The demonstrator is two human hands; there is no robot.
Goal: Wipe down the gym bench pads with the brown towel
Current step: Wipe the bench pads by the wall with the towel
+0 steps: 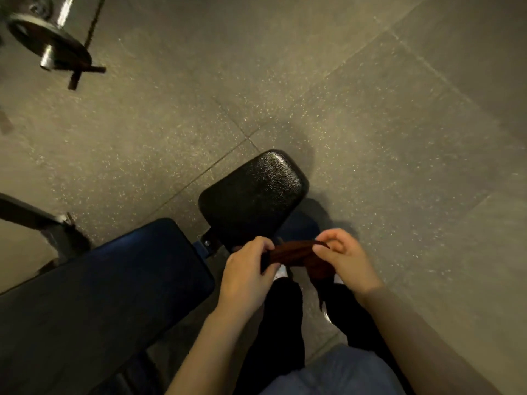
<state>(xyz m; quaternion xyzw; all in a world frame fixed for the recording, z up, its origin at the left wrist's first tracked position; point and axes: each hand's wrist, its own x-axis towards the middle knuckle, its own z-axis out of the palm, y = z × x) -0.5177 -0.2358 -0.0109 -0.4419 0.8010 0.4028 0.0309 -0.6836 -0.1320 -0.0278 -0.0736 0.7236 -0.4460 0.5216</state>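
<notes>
The brown towel (296, 253) is stretched between both hands just below the small black seat pad (251, 195). My left hand (248, 269) grips its left end with curled fingers. My right hand (342, 258) pinches its right end between thumb and fingers. Part of the towel hangs down between the hands. The long black back pad (108, 295) lies to the left, with a hinge bracket (209, 240) joining the two pads. Neither hand touches a pad.
Speckled grey rubber floor tiles (370, 124) stretch ahead and to the right. A barbell with a black weight plate (48, 41) lies at the top left. A dark frame leg (31, 215) of the bench reaches out at the left. My dark trousers and shoes show below the hands.
</notes>
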